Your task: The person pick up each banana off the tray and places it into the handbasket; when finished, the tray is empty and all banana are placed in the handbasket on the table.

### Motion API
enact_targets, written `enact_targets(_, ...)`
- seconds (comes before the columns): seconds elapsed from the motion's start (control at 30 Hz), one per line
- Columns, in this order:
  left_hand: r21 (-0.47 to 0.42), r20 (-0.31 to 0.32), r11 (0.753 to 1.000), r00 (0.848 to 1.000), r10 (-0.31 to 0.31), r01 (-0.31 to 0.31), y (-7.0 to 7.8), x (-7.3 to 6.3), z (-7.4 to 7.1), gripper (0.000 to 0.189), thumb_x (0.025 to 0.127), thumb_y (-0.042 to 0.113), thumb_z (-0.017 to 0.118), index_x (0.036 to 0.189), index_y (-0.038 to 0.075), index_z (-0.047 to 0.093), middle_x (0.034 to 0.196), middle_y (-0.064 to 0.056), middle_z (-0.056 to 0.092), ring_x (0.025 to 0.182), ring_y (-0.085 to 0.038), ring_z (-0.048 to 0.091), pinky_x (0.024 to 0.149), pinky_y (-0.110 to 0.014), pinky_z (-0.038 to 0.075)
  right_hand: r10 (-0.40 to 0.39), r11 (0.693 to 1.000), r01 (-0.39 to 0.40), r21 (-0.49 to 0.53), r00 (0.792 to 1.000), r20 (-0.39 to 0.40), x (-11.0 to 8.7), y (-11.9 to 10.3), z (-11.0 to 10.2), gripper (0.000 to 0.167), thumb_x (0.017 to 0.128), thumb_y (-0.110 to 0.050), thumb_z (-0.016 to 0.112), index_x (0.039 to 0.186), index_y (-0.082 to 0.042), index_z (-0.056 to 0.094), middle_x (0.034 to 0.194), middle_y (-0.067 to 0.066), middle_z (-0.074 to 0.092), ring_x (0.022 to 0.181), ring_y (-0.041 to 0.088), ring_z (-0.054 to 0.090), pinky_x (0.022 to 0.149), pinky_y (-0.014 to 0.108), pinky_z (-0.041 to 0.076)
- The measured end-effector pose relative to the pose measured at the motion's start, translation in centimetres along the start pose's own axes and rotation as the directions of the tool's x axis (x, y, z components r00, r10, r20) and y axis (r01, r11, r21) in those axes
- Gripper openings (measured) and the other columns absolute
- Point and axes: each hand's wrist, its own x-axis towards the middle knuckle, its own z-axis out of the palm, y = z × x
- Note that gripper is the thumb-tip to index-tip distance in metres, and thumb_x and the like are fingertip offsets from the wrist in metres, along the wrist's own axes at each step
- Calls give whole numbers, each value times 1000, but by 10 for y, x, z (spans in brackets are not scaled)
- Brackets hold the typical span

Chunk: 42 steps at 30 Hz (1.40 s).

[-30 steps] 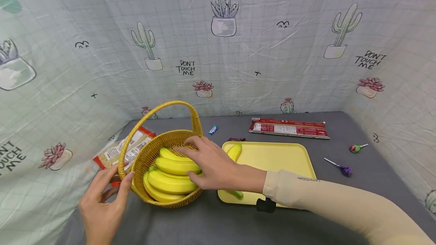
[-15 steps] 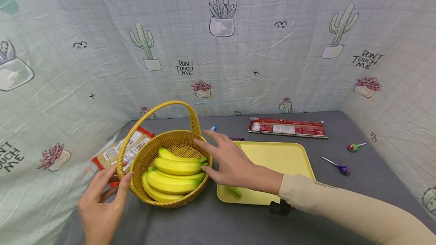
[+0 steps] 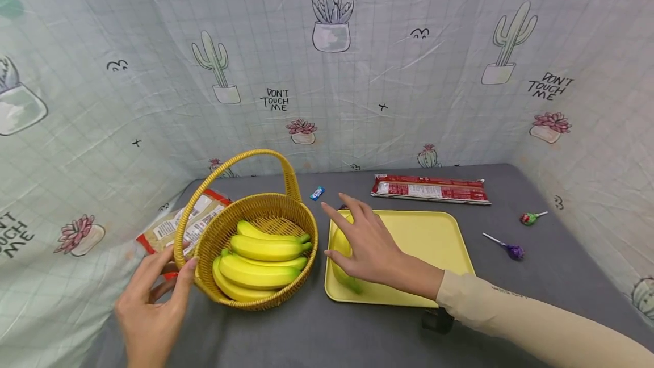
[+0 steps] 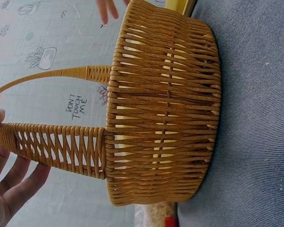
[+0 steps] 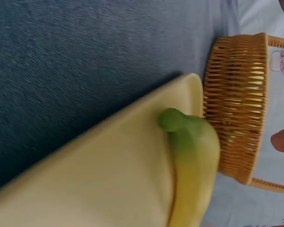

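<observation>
A yellow wicker basket (image 3: 278, 223) stands on the left with several bananas (image 3: 258, 272) lying in it. My left hand (image 3: 153, 305) holds the base of its arched handle (image 4: 61, 149), thumb on one side and fingers on the other. In the right wrist view, one banana (image 5: 196, 161) lies at the end of a pale yellow tray (image 5: 109, 175). My right hand (image 3: 370, 246) hovers over that banana, fingers spread and apart from it. The hand hides part of the banana in the head view.
A red-edged packet (image 3: 166, 226) lies behind the basket's left side. Beyond the tray are a small blue candy (image 3: 317, 193) and a long red packet (image 3: 431, 189). Two lollipops, one green and red (image 3: 529, 218), one purple (image 3: 515, 252), lie at the right.
My right hand has moved right, from over the bananas in the basket to above the one on the tray. My left hand has kept its hold on the handle.
</observation>
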Motion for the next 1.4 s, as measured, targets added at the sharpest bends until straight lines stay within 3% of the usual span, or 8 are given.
enact_targets(0.47, -8, 7, 1000, 1000, -14, 14, -1, -1, 1, 48, 87, -9, 84, 131, 8, 76, 111, -1, 71, 93, -4, 67, 71, -9, 56, 97, 992, -86, -88, 987, 128, -15, 6, 31, 90, 94, -56, 75, 167, -20, 38, 164, 25, 31, 140, 52, 42, 102, 66, 48)
enact_targets(0.77, -3, 7, 999, 999, -45, 45, -3, -3, 2, 48, 86, -9, 85, 130, 7, 76, 111, 5, 71, 93, -4, 67, 71, -9, 55, 128, 985, -108, -136, 981, 143, -17, 5, 45, 91, 93, -60, 73, 166, -18, 37, 160, 26, 35, 137, 49, 44, 101, 64, 49)
enact_targets(1.0, 3, 11, 1000, 999, -31, 31, -1, -3, 1, 49, 88, -7, 84, 132, 10, 76, 112, -2, 72, 94, -4, 68, 71, -9, 56, 139, 979, -111, -169, 978, 159, -22, 9, 42, 89, 92, -46, 77, 166, -16, 37, 159, 26, 36, 136, 48, 46, 102, 62, 49)
enact_targets(1.23, 5, 21, 1000, 1000, -6, 6, -1, 0, 0, 46, 89, -7, 83, 132, 6, 75, 112, -15, 72, 94, -5, 68, 72, -9, 56, 171, 976, -150, -160, 977, 126, -30, 20, 40, 80, 88, -32, 77, 160, -13, 47, 155, 25, 42, 126, 45, 54, 95, 58, 53)
enact_targets(1.4, 1, 31, 1000, 999, -12, 12, -1, 1, -1, 45, 89, -7, 83, 132, 7, 76, 112, -9, 73, 94, -6, 68, 73, -10, 56, 155, 980, -140, -141, 983, 101, -38, 26, 40, 74, 86, -25, 74, 155, -11, 51, 150, 25, 48, 119, 42, 58, 89, 56, 56)
